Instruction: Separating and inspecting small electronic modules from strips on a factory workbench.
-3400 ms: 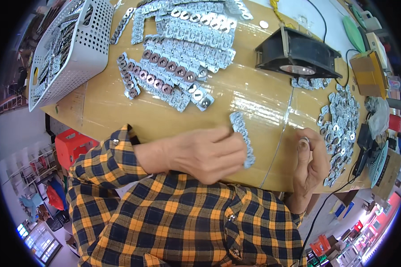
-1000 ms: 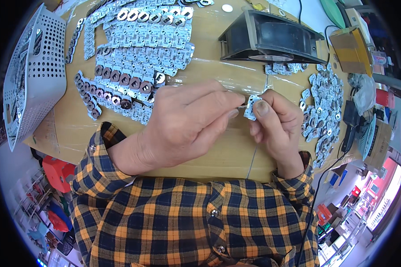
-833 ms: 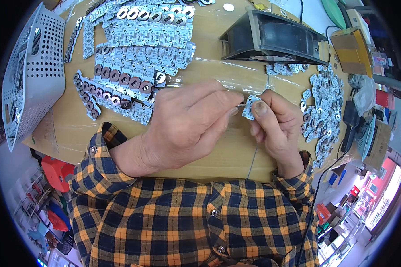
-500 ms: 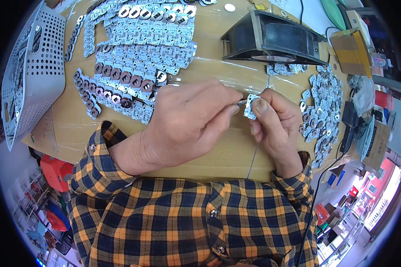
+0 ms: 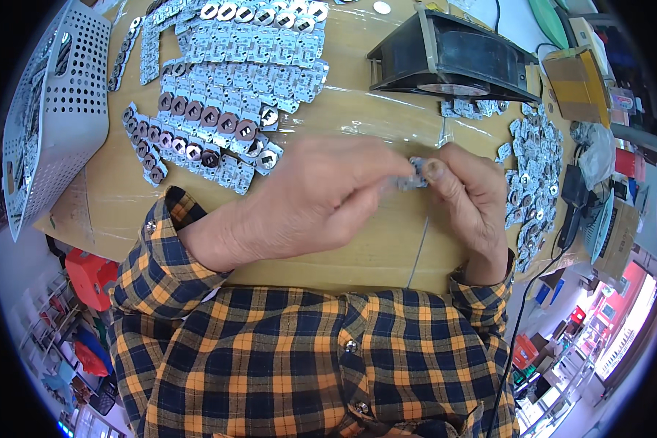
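Observation:
In front of my chest, over the brown tabletop, my two hands meet at a small circuit board. My right hand pinches its right edge between thumb and forefinger. At its left side my left hand has thumb and fingertips pressed together. Motion blurs the spot between the hands, so what the left fingertips grip is unclear. To the left, rows of similar boards lie overlapped, some carrying round metal discs. One board with a disc lies just beyond my left wrist.
A heap of loose boards spreads along the right side. A black fan-like housing stands at the back, with a few boards in front. The perforated grey basket is at far left; a cardboard box sits at far right.
The board between my hands has tilted and now shows less of its face. My right hand has shifted slightly right, and the left fingertips have moved in against the board, blurred.

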A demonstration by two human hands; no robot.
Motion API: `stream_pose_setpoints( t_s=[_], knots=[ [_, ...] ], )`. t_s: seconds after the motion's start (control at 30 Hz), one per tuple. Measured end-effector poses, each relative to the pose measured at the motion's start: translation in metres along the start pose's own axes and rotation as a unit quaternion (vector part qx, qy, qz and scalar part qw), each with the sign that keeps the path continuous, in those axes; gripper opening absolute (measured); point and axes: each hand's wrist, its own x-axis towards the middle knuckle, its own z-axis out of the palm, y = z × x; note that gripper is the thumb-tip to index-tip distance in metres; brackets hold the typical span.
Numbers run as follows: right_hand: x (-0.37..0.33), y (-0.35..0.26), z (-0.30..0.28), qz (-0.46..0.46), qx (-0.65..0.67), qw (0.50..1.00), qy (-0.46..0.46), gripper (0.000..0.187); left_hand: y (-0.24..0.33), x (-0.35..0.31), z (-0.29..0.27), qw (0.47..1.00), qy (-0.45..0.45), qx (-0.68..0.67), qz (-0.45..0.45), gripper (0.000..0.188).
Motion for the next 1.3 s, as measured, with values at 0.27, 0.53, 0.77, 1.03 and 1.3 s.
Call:
stream_pose_setpoints(
  t_s=[0.27,0.53,0.77,1.03,1.3],
  knots=[
    [0.000,0.002,-0.007,-0.025,0.035,0.998,-0.042,0.023,0.007,0.001,-0.003,0.988,-0.023,-0.094,-0.119,0.016],
    [-0.004,0.001,-0.008,0.045,0.060,0.997,0.007,0.032,0.004,-0.002,-0.001,0.991,-0.056,-0.068,-0.097,0.013],
    [-0.004,-0.003,-0.004,-0.014,0.083,0.995,-0.057,0.020,0.010,0.000,-0.003,0.955,-0.036,-0.209,-0.210,0.013],
    [-0.006,-0.006,-0.002,0.047,0.115,0.988,-0.089,0.021,0.011,0.002,-0.010,0.937,-0.028,-0.237,-0.254,0.011],
    [-0.004,-0.005,0.006,0.006,0.086,0.992,-0.089,0.027,0.006,-0.002,-0.002,0.959,-0.016,-0.223,-0.176,0.011]
  ],
)
